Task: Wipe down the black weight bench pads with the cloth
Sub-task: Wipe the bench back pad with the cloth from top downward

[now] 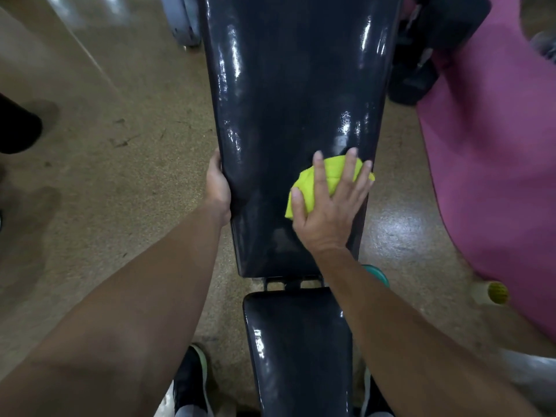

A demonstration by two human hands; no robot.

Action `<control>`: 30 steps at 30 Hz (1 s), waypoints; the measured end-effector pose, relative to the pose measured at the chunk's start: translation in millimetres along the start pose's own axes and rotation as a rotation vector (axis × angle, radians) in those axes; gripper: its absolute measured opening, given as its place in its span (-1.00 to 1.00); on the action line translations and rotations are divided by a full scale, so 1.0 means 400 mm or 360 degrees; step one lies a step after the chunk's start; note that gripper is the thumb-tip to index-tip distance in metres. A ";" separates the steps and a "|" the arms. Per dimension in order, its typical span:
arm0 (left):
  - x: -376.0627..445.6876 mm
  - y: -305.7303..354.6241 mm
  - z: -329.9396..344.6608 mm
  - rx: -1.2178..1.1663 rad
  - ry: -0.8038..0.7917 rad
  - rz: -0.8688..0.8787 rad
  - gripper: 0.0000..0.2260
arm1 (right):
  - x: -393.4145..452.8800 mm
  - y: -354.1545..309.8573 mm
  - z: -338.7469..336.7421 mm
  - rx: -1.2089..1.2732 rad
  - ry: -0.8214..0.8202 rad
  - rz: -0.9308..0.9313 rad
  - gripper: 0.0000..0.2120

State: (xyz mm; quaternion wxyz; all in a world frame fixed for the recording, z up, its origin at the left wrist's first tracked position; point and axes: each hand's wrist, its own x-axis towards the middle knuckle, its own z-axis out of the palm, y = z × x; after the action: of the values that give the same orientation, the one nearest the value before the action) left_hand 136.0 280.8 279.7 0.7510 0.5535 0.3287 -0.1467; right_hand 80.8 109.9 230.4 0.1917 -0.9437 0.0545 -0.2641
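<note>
Seat pad [301,350] is seen nearest, between two shoes [192,383] on the floor [120,176]. Back pad [294,100] of the bench is gripped at its left edge by the left hand [218,188], fingers curled round it. Yellow cloth [331,176] is pressed flat on the back pad's lower right by the right hand [328,206], fingers spread straight. Pink mat [496,145] lies to the right.

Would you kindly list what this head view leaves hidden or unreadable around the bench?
- Back pad: far end cut off by the top edge.
- Yellow cloth: middle hidden under the right hand.
- Left hand: fingers hidden behind the pad's edge.
- Seat pad: near end cut off by the bottom edge.
</note>
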 end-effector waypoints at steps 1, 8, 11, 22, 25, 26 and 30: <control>-0.002 0.001 0.002 0.0001 0.0004 0.0008 -0.45 | -0.025 0.010 -0.001 -0.0015 -0.0037 -0.0071 -0.41; -0.007 0.003 0.002 -0.0026 0.0048 0.0007 -0.46 | -0.017 0.092 -0.008 0.0076 -0.0002 0.0105 -0.37; -0.009 -0.001 0.003 -0.0011 0.0078 -0.0010 -0.46 | 0.020 0.019 0.002 0.0059 0.0057 0.0183 -0.35; -0.025 -0.002 0.001 -0.0014 0.0041 -0.0019 -0.38 | -0.012 0.064 -0.001 0.0058 0.0013 0.0069 -0.38; -0.022 -0.010 -0.005 0.0012 0.0047 0.0011 -0.36 | -0.010 0.002 0.005 0.0060 0.0014 0.0197 -0.35; -0.025 -0.010 -0.002 0.0019 0.0046 0.0020 -0.37 | -0.020 0.001 0.005 0.0041 -0.0007 0.0152 -0.36; -0.030 -0.004 0.003 0.0007 0.0063 0.0014 -0.39 | -0.042 0.080 0.000 -0.0027 -0.0074 -0.0161 -0.39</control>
State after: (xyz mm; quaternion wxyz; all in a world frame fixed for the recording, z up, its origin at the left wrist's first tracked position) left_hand 126.7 277.4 286.8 0.7437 0.5594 0.3409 -0.1330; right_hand 66.4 83.8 209.7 0.1715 -0.9527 0.0045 -0.2509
